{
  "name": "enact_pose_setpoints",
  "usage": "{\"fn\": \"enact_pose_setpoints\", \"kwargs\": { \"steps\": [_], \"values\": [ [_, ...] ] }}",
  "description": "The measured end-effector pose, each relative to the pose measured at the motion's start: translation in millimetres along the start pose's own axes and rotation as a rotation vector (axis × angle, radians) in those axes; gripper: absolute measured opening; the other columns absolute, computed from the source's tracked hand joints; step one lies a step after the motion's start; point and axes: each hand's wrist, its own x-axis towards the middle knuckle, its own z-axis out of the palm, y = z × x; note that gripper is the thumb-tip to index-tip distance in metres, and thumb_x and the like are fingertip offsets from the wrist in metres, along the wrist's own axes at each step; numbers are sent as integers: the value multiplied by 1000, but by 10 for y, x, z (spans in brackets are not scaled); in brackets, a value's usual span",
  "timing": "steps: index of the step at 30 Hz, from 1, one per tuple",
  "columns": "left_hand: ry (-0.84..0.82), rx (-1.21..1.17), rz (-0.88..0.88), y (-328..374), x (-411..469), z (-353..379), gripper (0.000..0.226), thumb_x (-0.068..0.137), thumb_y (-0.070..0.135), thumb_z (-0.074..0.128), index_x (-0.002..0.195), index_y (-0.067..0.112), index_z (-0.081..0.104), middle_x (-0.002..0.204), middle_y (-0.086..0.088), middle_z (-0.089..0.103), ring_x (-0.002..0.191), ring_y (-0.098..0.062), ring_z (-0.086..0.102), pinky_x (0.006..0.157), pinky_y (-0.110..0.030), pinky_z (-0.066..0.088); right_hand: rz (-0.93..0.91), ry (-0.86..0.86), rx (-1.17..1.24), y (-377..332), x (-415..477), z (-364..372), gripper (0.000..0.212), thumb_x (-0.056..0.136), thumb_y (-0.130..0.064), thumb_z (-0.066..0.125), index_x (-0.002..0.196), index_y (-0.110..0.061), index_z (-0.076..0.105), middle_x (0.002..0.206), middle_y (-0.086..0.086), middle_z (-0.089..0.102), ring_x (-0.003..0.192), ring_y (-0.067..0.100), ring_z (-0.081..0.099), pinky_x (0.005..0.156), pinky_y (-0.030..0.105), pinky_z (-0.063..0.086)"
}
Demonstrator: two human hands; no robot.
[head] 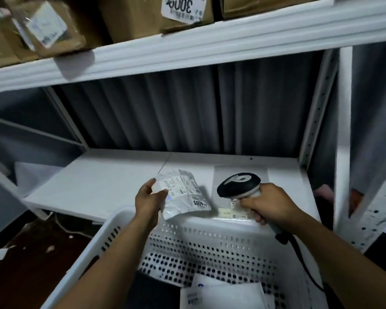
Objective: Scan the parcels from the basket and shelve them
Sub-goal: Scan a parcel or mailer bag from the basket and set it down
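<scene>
The grip of the left hand (148, 199) pinches the white parcel (185, 192), long axis 11-to-5 o'clock; the right hand (270, 204) has its grip clamped on the barcode scanner (237, 185).

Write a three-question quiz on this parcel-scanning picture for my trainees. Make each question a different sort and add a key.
1. True or false: the right hand grips the scanner.
2. What does the left hand hold? A: a cardboard box. B: a flat labelled parcel. C: nothing.
3. Fill in the blank: the other parcels lie in the white perforated ____.

Key
1. True.
2. B.
3. basket.
</scene>
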Motion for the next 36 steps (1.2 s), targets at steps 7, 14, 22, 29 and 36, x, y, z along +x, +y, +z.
{"fn": "enact_pose_setpoints", "kwargs": {
  "steps": [7,14,22,29,36],
  "values": [
    [18,157,-105,-631,972,589,20,83,3,61,92,21,62,72,-16,56,41,-21,46,47,-25,39,-36,19,-151,113,837,14,16,75,-15,76,86,-6,68,60,3,61,42,13,52,40,21,41],
    [-13,752,33,-1121,1716,778,28,86,8,63,114,6,66,114,-16,67,107,-32,63,95,-34,48,-125,-30,-286,464,1223,138,17,80,-21,74,89,-8,69,73,1,66,55,3,53,53,15,41],
    [-42,1104,115,-1162,2002,500,44,86,16,66,128,9,60,131,-25,51,122,-35,51,102,-31,40,-116,-56,-429,451,1303,299,23,82,-28,70,89,-6,70,79,7,72,72,16,65,65,23,49],
    [-149,1060,275,-695,1337,102,42,81,2,67,123,9,64,137,-16,51,133,-25,42,104,-25,31,-184,-114,-474,59,977,403,26,77,-26,76,96,-9,71,88,4,69,81,17,61,69,23,45],
    [-64,858,381,-899,-76,-765,30,78,-5,69,106,4,70,117,-15,61,113,-30,56,95,-35,47,-277,-139,-691,-191,326,583,26,74,-37,72,87,-16,66,85,4,68,81,22,63,75,34,55]
  ]
}}
